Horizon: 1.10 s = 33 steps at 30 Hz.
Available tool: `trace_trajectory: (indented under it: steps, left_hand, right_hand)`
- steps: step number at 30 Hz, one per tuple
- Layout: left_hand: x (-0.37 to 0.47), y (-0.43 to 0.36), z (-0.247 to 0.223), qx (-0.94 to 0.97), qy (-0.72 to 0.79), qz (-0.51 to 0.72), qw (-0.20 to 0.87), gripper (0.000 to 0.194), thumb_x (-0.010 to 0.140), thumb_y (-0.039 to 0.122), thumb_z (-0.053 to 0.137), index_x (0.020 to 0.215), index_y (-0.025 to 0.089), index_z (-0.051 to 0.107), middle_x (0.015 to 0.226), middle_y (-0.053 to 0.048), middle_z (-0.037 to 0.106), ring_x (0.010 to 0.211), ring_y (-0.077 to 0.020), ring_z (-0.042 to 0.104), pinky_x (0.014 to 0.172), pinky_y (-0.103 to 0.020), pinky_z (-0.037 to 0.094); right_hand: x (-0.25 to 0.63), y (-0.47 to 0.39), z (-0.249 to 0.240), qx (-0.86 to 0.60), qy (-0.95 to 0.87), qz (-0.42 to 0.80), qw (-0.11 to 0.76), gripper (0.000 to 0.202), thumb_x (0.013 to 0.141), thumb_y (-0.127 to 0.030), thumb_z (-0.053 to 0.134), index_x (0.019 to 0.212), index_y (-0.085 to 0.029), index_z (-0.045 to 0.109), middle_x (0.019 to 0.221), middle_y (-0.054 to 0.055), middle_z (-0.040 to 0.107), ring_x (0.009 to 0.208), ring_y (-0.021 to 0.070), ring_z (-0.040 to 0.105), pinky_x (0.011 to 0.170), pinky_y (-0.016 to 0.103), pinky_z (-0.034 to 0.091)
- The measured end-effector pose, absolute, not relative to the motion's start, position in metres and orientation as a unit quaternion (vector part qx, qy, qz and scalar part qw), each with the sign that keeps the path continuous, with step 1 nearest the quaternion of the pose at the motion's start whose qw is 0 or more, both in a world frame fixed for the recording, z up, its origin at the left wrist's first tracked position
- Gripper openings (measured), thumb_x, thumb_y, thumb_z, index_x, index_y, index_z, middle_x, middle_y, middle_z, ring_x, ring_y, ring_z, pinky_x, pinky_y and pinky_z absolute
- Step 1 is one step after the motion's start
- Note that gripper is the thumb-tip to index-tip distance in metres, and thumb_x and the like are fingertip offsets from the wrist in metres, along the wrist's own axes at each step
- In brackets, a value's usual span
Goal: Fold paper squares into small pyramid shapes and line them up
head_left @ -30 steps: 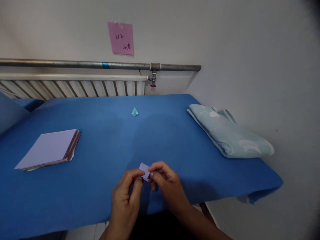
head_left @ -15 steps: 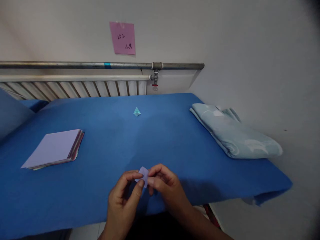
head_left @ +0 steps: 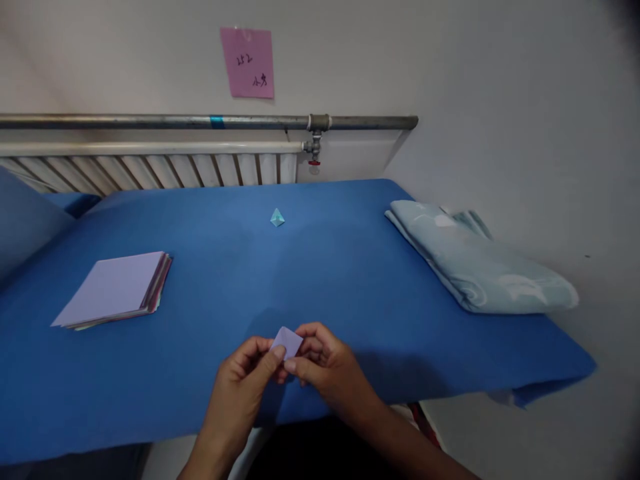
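Observation:
A small folded piece of lilac paper (head_left: 289,341) is held above the near part of the blue-covered surface (head_left: 225,280), its diamond-shaped face turned up. My left hand (head_left: 245,380) pinches it from the left, thumb on top and fingers beneath. From the right, my right hand (head_left: 330,367) grips its edge and lower corner between thumb and fingers. The underside of the paper and some fingertips are hidden. Farther back lies a small turquoise folded paper piece (head_left: 277,217).
On the left lies a stack of coloured paper (head_left: 113,287) with a lilac sheet on top. A folded pale-green blanket (head_left: 480,260) rests on the right by the wall. Behind are a radiator (head_left: 190,170), a metal pipe (head_left: 165,121) and a pink note (head_left: 249,63).
The lilac paper has been turned and now shows a flat diamond face. My left thumb now lies on the paper, and my right fingers have shifted around its edge. The view has tilted slightly.

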<state>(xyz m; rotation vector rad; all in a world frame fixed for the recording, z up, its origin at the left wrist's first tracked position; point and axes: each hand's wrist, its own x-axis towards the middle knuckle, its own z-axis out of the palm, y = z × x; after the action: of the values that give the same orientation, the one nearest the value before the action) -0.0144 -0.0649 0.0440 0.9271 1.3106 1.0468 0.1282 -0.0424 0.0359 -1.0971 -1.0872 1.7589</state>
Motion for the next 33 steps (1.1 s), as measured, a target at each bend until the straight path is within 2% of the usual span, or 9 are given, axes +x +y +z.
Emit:
trace_trajectory:
  steps: [4, 6, 8, 11, 20, 25, 28, 30, 33]
  left_hand:
    - [-0.014, -0.063, 0.041, 0.390, 0.573, 0.440, 0.570, 0.027, 0.075, 0.044, 0.066, 0.069, 0.018, 0.063, 0.060, 0.003, 0.059, 0.061, -0.0118, 0.053, 0.063, -0.023, 0.041]
    - [-0.014, -0.063, 0.040, 0.396, 0.575, 0.438, 0.567, 0.028, 0.075, 0.044, 0.065, 0.068, 0.018, 0.063, 0.061, 0.002, 0.059, 0.062, -0.0123, 0.053, 0.064, -0.024, 0.042]
    - [-0.014, -0.062, 0.039, 0.405, 0.576, 0.435, 0.561, 0.028, 0.075, 0.045, 0.064, 0.069, 0.018, 0.062, 0.061, 0.002, 0.059, 0.062, -0.0130, 0.054, 0.065, -0.024, 0.042]
    - [-0.014, -0.062, 0.039, 0.420, 0.585, 0.429, 0.546, 0.030, 0.076, 0.048, 0.063, 0.070, 0.018, 0.062, 0.061, 0.002, 0.058, 0.062, -0.0136, 0.053, 0.064, -0.024, 0.042]
    - [-0.014, -0.062, 0.036, 0.455, 0.586, 0.402, 0.537, 0.039, 0.082, 0.052, 0.054, 0.060, 0.019, 0.054, 0.054, 0.004, 0.049, 0.055, -0.0118, 0.047, 0.056, -0.022, 0.038]
    - [-0.013, -0.057, 0.036, 0.421, 0.531, 0.400, 0.617, 0.034, 0.084, 0.048, 0.054, 0.068, 0.018, 0.058, 0.061, 0.002, 0.056, 0.059, -0.0116, 0.052, 0.061, -0.023, 0.042]
    - [-0.014, -0.055, 0.035, 0.378, 0.535, 0.404, 0.638, 0.033, 0.079, 0.046, 0.061, 0.064, 0.017, 0.056, 0.056, 0.004, 0.053, 0.050, -0.0081, 0.047, 0.052, -0.020, 0.040]
    - [-0.015, -0.054, 0.033, 0.340, 0.547, 0.404, 0.649, 0.035, 0.075, 0.046, 0.065, 0.061, 0.017, 0.053, 0.052, 0.006, 0.050, 0.043, -0.0061, 0.042, 0.045, -0.019, 0.036]
    - [-0.018, -0.053, 0.029, 0.295, 0.544, 0.407, 0.672, 0.037, 0.071, 0.046, 0.069, 0.059, 0.018, 0.048, 0.048, 0.008, 0.046, 0.038, -0.0043, 0.036, 0.038, -0.017, 0.030]
  right_hand:
    - [0.129, -0.041, 0.034, -0.454, -0.455, 0.673, 0.366, 0.018, 0.068, -0.021, 0.064, 0.084, -0.020, 0.055, 0.063, -0.006, 0.058, 0.055, 0.0096, 0.054, 0.049, 0.020, 0.042]
    - [0.131, -0.041, 0.034, -0.464, -0.491, 0.654, 0.340, 0.008, 0.072, -0.024, 0.061, 0.074, -0.019, 0.056, 0.063, -0.004, 0.058, 0.054, 0.0092, 0.051, 0.048, 0.020, 0.040]
    - [0.132, -0.040, 0.035, -0.476, -0.529, 0.624, 0.323, 0.015, 0.076, -0.026, 0.059, 0.064, -0.018, 0.055, 0.061, -0.003, 0.057, 0.054, 0.0088, 0.048, 0.047, 0.019, 0.037]
    - [0.134, -0.040, 0.037, -0.483, -0.561, 0.590, 0.321, 0.019, 0.079, -0.025, 0.057, 0.061, -0.018, 0.054, 0.057, -0.005, 0.050, 0.053, 0.0086, 0.044, 0.047, 0.019, 0.034]
    - [0.133, -0.040, 0.036, -0.420, -0.475, 0.711, 0.305, 0.018, 0.080, -0.027, 0.048, 0.066, -0.018, 0.052, 0.055, -0.005, 0.046, 0.047, 0.0077, 0.040, 0.049, 0.020, 0.032]
    - [0.132, -0.039, 0.032, -0.401, -0.421, 0.752, 0.310, 0.017, 0.079, -0.028, 0.049, 0.065, -0.018, 0.051, 0.055, -0.005, 0.047, 0.047, 0.0071, 0.039, 0.046, 0.019, 0.031]
    - [0.136, -0.039, 0.032, -0.407, -0.428, 0.757, 0.279, 0.018, 0.081, -0.029, 0.049, 0.067, -0.017, 0.052, 0.057, -0.004, 0.047, 0.046, 0.0073, 0.040, 0.046, 0.019, 0.032]
    - [0.141, -0.039, 0.033, -0.429, -0.466, 0.727, 0.267, 0.023, 0.084, -0.032, 0.048, 0.067, -0.018, 0.053, 0.057, -0.004, 0.047, 0.045, 0.0077, 0.040, 0.045, 0.020, 0.033]
    - [0.152, -0.040, 0.033, -0.488, -0.560, 0.570, 0.350, 0.019, 0.084, -0.030, 0.053, 0.068, -0.019, 0.053, 0.058, -0.005, 0.047, 0.051, 0.0094, 0.044, 0.050, 0.021, 0.037]
